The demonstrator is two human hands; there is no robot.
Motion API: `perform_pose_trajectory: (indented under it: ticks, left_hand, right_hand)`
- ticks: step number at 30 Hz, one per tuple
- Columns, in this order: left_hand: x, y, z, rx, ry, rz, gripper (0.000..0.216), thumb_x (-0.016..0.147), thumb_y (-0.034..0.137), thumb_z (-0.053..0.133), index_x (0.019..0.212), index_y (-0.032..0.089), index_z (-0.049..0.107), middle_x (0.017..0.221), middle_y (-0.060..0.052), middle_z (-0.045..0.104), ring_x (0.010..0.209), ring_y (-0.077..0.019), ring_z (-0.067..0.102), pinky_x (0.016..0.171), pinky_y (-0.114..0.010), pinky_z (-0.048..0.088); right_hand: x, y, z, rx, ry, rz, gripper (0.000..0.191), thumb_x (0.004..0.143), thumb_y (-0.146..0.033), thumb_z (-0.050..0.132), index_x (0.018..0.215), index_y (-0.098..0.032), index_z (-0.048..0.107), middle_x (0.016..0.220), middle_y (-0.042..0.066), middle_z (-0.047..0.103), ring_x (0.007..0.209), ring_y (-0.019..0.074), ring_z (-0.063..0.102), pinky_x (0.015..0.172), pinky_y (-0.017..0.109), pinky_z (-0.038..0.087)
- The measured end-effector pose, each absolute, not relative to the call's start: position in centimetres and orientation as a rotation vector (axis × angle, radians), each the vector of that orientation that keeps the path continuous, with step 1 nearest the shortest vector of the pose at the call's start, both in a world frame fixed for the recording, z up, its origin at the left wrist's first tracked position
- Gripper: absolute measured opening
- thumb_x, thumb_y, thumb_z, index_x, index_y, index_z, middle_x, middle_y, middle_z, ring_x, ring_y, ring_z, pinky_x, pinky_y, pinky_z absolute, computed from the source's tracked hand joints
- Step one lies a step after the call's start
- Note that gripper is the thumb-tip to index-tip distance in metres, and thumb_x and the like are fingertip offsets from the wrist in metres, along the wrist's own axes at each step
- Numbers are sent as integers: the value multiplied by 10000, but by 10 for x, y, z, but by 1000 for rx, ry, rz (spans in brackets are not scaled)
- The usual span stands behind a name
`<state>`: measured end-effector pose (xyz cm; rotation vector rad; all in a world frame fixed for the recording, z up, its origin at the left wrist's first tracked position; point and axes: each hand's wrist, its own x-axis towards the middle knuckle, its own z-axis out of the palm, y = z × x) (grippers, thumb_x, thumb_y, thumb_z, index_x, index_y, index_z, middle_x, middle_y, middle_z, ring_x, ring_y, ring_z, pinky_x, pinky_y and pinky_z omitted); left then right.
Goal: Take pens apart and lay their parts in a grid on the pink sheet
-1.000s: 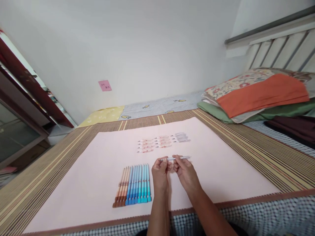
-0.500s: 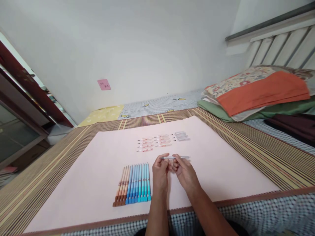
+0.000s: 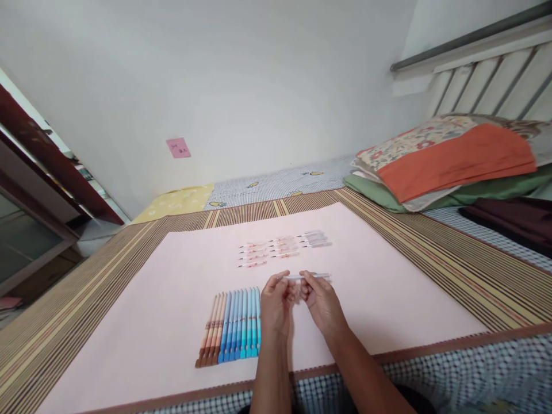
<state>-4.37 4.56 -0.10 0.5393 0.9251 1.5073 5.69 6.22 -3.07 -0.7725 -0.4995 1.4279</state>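
My left hand pinches the left end of a slim, pale grey-white pen, held level just above the pink sheet. My right hand grips the same pen near its middle, and its greyish right end sticks out past the fingers. The left tip is partly hidden by my left fingers. Beyond my hands lie short columns of slim pens with dark tips, some with reddish marks and some grey. Left of my left wrist is a row of thicker pens, brown-orange and blue.
The pink sheet covers much of a striped mat. Folded bedding with an orange band is piled at the right, beside dark folded cloth. A pink note is stuck on the wall.
My left hand has shifted slightly left along the pen, widening the space between my hands. The right hand keeps its grip. The view has moved a little.
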Motion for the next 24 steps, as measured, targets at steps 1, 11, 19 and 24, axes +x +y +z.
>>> perform_pose_trajectory:
  ticks: [1,11,19,24]
  left_hand:
    - [-45,47,-2,530,951,1525,517,525,438,957,838,139,675,654,-10,672,504,-76,542,505,-190,393]
    - [-48,50,-13,560,1079,1491,609,571,674,892,691,175,564,474,53,513,384,-58,414,393,-183,238]
    - [-48,52,-11,408,1011,1599,618,447,549,984,734,144,616,573,10,627,445,-56,491,440,-172,332]
    - [-51,53,-13,340,1012,1644,577,462,488,1000,748,132,646,565,8,627,443,-51,492,434,-155,336]
  right_hand:
    - [57,62,-30,-768,-498,1435,380,601,-453,950,781,-173,766,641,-17,599,566,103,483,525,267,382]
    - [54,62,-32,-769,-518,1417,362,621,-448,935,789,-178,763,649,-14,596,565,101,482,520,268,381]
    - [56,59,-25,-724,-523,1516,448,622,-581,905,783,-178,795,630,7,610,561,117,498,531,275,412]
    - [60,62,-27,-760,-482,1541,436,674,-576,833,782,-155,795,631,16,596,565,118,502,528,272,413]
